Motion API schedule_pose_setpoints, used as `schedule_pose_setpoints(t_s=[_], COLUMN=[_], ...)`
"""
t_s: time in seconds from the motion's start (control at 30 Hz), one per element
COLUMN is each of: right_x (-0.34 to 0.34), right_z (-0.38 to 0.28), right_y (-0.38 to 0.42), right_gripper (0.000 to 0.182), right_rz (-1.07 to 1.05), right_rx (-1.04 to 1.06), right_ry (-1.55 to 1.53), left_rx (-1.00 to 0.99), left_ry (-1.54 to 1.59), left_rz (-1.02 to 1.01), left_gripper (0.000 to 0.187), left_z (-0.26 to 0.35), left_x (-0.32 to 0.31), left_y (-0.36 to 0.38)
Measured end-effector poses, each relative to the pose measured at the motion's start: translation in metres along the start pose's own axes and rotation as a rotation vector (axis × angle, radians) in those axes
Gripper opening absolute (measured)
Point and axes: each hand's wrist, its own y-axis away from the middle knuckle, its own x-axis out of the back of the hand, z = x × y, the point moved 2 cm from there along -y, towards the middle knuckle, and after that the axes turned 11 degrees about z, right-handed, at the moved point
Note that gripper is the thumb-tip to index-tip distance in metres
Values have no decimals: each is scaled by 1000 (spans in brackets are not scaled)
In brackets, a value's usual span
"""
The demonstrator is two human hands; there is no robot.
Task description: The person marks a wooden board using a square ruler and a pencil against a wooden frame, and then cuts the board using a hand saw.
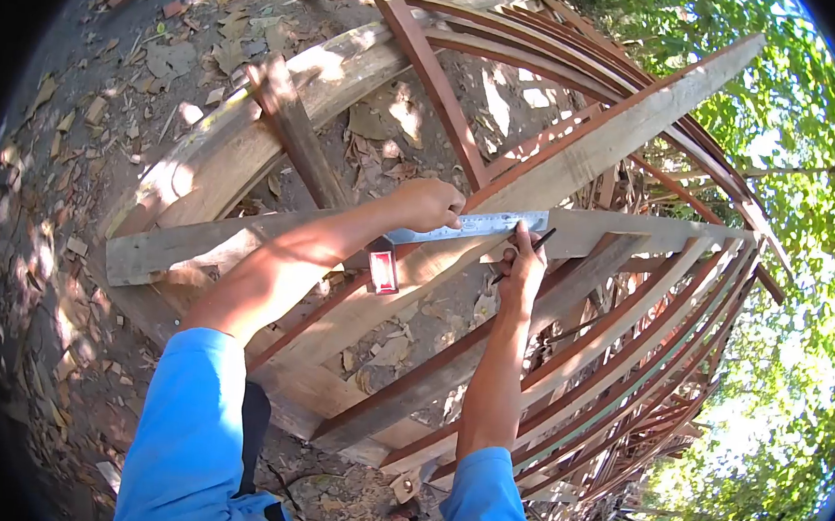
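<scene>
A try square with a silver ruled blade (497,224) and a red-and-black stock (382,269) lies across a grey wooden plank (594,230). My left hand (426,205) is closed at the blade's upper edge, fingers curled and pressing it to the wood. In my right hand (524,263) is a slim black pen (543,238), pinched with the thumb up near the blade's right end. The pen's tip is partly hidden by the fingers. A long slanting board (629,140) crosses the plank beside my left hand.
Rows of curved reddish-brown wooden ribs (614,352) stand at right, and more curved timbers (586,69) run along the top. A thick pale beam (334,71) lies at upper left. Dry leaves and wood chips cover the ground (80,237). Green foliage (787,102) fills the right side.
</scene>
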Motion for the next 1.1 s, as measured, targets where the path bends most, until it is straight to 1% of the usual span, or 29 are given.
schedule_pose_setpoints(t_s=[0.07, 0.17, 0.2, 0.23, 0.3, 0.33, 0.37, 0.4, 0.43, 0.47, 0.5, 0.53, 0.57, 0.63, 0.7, 0.73, 0.83, 0.87, 0.93, 1.0, 1.1], right_x=[1, 4, 4, 5, 25, 27, 29, 37, 41, 43, 46, 43, 37, 24, 14, 10, 8, 8, 7, 10, 8], right_z=[-1, -2, -5, -4, 22, 28, 33, 51, 67, 72, 82, 85, 82, 93, 102, 106, 115, 118, 120, 123, 123], right_y=[-2, -2, 3, 10, 7, 22, 32, 38, 46, 60, 69, 87, 110, 136, 159, 165, 165, 161, 159, 158, 159], right_gripper=[21, 25, 24, 26, 34, 40, 38, 38, 37, 38, 39, 38, 37, 43, 52, 53, 49, 36, 28, 20, 15], right_rz=[6, -5, 8, 36, 40, 94, 129, 73, 126, 147, 170, 112, 0, -46, -124, -119, -93, -110, -99, -98, -90], right_rx=[0, -12, -19, -19, -7, 33, -17, -10, -86, -114, -177, -163, -121, -167, -165, -148, -144, -166, -144, -133, -101], right_ry=[-4, 85, 94, 76, -68, -94, -145, -166, -212, -146, -16, 30, 5, 50, 51, 76, 93, 129, 198, 220, 242], left_rx=[-14, 43, 39, 34, 21, 16, 15, 43, 27, 18, 16, 36, 34, 27, 38, 30, 13, 4, 19, 1, -20], left_ry=[-2, -83, -105, -126, -141, -133, -117, -119, -124, -123, -119, -120, -105, -83, -47, -36, -12, -10, -16, 6, 8], left_rz=[14, -19, -31, -40, -42, -31, -13, -25, -19, -8, 5, -6, -5, -2, 32, 38, 46, 38, 7, 26, 22], left_gripper=[30, 29, 28, 28, 28, 28, 27, 27, 27, 27, 27, 28, 28, 28, 28, 27, 26, 26, 25, 25, 24], left_z=[2, 8, 10, 11, 12, 12, 11, 17, 19, 18, 16, 18, 18, 13, 10, 9, 6, 4, 4, 0, 0], left_x=[0, 2, 3, 3, 4, 5, 4, 6, 7, 6, 6, 7, 6, 6, 3, 3, 6, 5, 7, 5, 4], left_y=[-2, -4, -4, -3, -2, -1, -1, 1, 2, 2, 3, 3, 5, 4, 4, 3, 6, 5, 3, 3, -1])
